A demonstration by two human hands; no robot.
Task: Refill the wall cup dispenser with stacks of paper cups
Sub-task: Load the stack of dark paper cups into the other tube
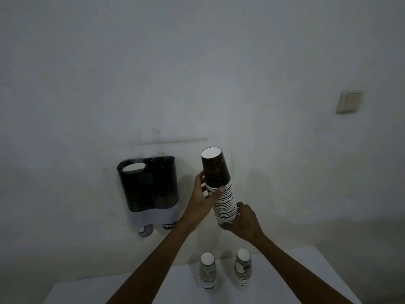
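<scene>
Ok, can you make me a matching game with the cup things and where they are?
Things:
1. Held stack
2. Dispenser
3. Two short stacks
4. Light switch

Places:
A. Standing on the white table
B. High on the wall at the right
C. In both hands: left hand near the middle, right hand at the bottom
D. Fixed to the wall at the left, cups poking out below

Pairs: 1-C, 2-D, 3-A, 4-B
</scene>
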